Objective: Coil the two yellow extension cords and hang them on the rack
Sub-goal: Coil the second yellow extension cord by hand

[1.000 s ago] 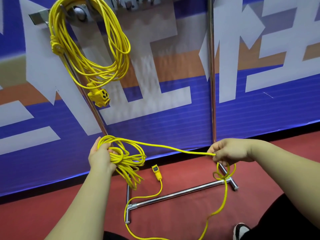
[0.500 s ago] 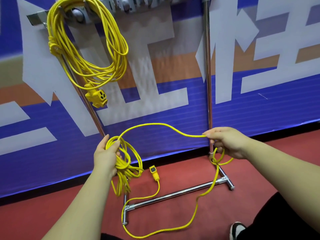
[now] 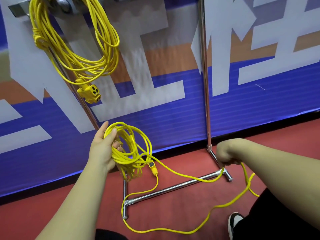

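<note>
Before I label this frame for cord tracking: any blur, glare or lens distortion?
Head view: left upright leans, right upright near vertical, likely wide-angle distortion; banner smeared mid-frame; small glints on the chrome base bar; hung cord and held coil sharp.

Open between the rack's left post [image 3: 86, 110] and right post [image 3: 204, 66], backed closely by the banner [image 3: 155, 110]. Blocked upper left by the hung coil [image 3: 78, 63] and dangling socket [image 3: 90, 91]. Cluttered low down: base bar [image 3: 173, 187] across the floor [image 3: 181, 213], loose cord [image 3: 155, 230] draped over the bar and looped in front of it.
</note>
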